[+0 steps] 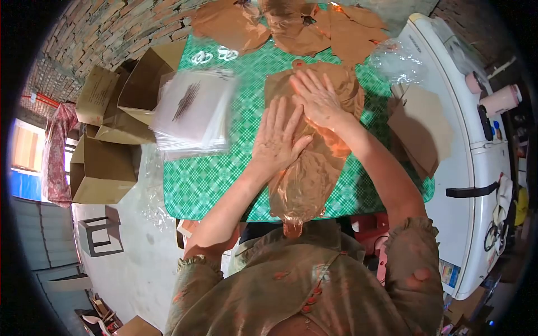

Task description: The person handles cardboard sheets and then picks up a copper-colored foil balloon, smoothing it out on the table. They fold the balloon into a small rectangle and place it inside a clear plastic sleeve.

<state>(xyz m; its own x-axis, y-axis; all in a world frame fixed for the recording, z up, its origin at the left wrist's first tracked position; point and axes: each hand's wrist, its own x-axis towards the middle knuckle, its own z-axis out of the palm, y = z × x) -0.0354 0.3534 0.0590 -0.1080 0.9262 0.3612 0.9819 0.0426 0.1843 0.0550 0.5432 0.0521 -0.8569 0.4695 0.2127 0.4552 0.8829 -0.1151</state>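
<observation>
A flat sheet of copper-coloured foil point(305, 185), which looks like a deflated foil balloon, lies lengthwise on the table before me. A small tab sticks out at its near end, past the table edge. My left hand point(276, 137) rests palm down on its left side, fingers stretched out. Just beyond and to the right, my right hand point(319, 101) also presses flat on the foil with fingers extended. The two hands nearly meet at the middle. Wrinkles show along the foil's right side, and both hands cover part of it.
The table has a green checked cover point(196, 187). At left lies a stack of clear plastic sleeves point(196, 106); more copper foil pieces point(235, 28) spread along the far edge. Brown cardboard sheets point(420, 129) sit at right beside a white refrigerator point(448, 207). Open cartons point(106, 168) stand left.
</observation>
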